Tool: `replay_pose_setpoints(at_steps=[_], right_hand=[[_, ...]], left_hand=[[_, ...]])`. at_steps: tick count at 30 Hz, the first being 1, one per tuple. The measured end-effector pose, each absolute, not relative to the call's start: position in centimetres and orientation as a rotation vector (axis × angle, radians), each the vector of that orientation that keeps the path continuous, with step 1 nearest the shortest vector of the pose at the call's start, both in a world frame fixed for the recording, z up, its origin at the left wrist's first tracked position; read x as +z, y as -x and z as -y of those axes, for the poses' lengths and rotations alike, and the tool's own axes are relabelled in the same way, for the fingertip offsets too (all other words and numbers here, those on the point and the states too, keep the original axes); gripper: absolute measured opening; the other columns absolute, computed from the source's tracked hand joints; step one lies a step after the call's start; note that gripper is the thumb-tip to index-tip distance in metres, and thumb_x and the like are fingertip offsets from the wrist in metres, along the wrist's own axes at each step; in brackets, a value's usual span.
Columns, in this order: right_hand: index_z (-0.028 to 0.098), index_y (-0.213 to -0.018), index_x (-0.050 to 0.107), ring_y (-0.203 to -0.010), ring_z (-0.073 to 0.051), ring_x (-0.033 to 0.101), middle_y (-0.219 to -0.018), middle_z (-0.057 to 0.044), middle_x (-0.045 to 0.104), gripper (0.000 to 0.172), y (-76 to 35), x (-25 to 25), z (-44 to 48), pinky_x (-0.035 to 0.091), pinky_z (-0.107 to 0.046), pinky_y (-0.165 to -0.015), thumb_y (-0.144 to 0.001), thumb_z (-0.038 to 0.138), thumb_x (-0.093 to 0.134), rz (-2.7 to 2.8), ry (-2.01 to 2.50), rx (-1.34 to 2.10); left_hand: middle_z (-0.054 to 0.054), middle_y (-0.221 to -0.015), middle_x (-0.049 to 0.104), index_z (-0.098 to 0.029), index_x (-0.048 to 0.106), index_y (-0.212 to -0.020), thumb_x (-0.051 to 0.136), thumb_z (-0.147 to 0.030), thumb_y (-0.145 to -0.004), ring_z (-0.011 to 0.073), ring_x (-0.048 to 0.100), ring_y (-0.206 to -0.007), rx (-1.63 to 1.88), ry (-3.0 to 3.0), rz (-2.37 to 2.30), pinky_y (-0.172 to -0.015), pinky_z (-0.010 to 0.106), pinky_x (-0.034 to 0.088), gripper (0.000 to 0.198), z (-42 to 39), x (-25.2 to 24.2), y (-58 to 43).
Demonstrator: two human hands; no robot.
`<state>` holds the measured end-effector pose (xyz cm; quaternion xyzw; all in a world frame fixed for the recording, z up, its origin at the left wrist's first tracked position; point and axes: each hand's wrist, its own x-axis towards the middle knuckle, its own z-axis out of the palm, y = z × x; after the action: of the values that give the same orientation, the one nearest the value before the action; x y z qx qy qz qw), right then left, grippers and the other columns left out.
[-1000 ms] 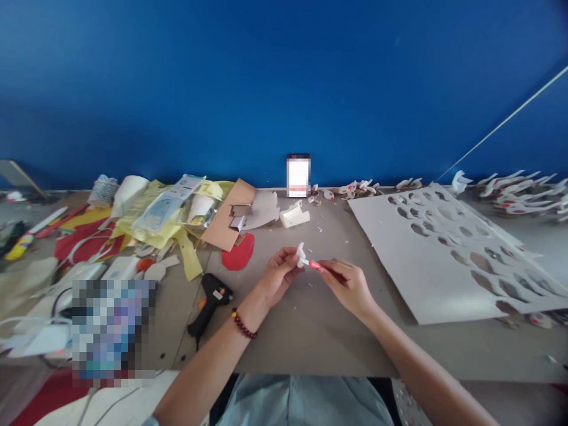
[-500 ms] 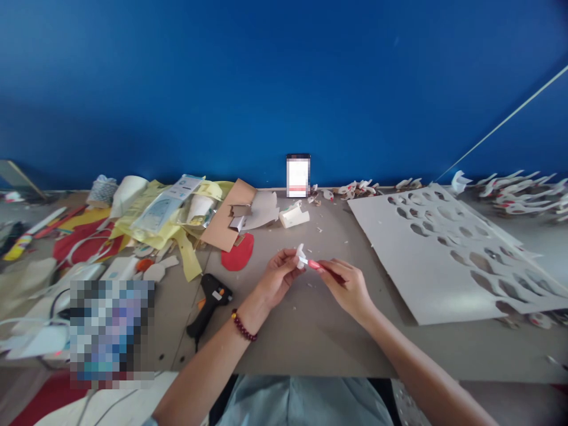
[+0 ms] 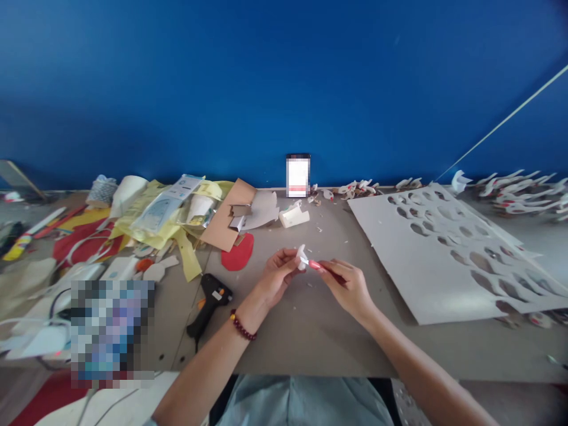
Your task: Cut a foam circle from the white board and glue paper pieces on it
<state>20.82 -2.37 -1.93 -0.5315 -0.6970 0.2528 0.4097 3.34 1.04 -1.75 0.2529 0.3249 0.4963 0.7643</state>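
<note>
In the middle of the head view, my left hand point(image 3: 280, 273) pinches a small white cut-out piece point(image 3: 302, 255) between thumb and fingers, above the table. Its exact kind is too small to tell. My right hand point(image 3: 347, 284) is closed round a craft knife point(image 3: 316, 265) with a pink-red handle. The knife's pale blade points left and meets the white piece, close to my left fingertips. Part of the handle is hidden inside my right hand. A black glue gun point(image 3: 213, 299) lies to the left of my left forearm.
At the right lies a large white sheet point(image 3: 399, 260) with many cut-out holes. White cut-outs point(image 3: 519, 192) are heaped behind it. A phone point(image 3: 298, 176) leans on the blue wall. Left are a red piece point(image 3: 237, 252), brown cardboard point(image 3: 222, 222) and yellow packaging point(image 3: 168, 231).
The white piece and the knife blade have shifted very slightly against each other, the blade showing at a slightly different angle. Both hands stay almost in place.
</note>
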Motion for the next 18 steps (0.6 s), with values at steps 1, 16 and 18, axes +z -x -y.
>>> replay_pose_setpoints(at_steps=[1, 16, 18], right_hand=[[0.016, -0.089, 0.072, -0.055, -0.013, 0.048, -0.063, -0.003, 0.056, 0.028, -20.82, -1.9, 2.36, 0.034, -0.024, -0.05, -0.091, 0.035, 0.052, 1.754, 1.336, 0.64], [0.016, -0.091, 0.073, -0.053, -0.012, 0.045, -0.06, -0.002, 0.053, 0.032, -20.88, -1.53, 2.48, 0.032, -0.025, -0.048, -0.092, 0.039, 0.05, 1.761, 1.341, 0.668], [0.017, -0.091, 0.073, -0.053, -0.012, 0.045, -0.06, -0.002, 0.054, 0.032, -20.87, -1.56, 2.49, 0.032, -0.025, -0.048, -0.092, 0.039, 0.05, 1.762, 1.333, 0.671]], left_hand=[[-0.002, -0.068, 0.067, -0.014, 0.068, -0.077, 0.086, -0.022, -0.056, 0.007, 0.06, -0.059, 1.077, -0.554, -0.708, -0.063, 0.02, 0.05, 0.029, -1.02, -1.73, -3.38], [-0.002, -0.067, 0.064, -0.014, 0.069, -0.077, 0.085, -0.021, -0.058, 0.0062, 0.058, -0.058, 1.085, -0.538, -0.68, -0.062, 0.019, 0.048, 0.026, -1.08, -1.62, -3.05], [-0.002, -0.067, 0.065, -0.015, 0.07, -0.077, 0.085, -0.021, -0.058, 0.0065, 0.058, -0.058, 1.086, -0.547, -0.679, -0.062, 0.02, 0.048, 0.025, -1.03, -1.57, -3.13]])
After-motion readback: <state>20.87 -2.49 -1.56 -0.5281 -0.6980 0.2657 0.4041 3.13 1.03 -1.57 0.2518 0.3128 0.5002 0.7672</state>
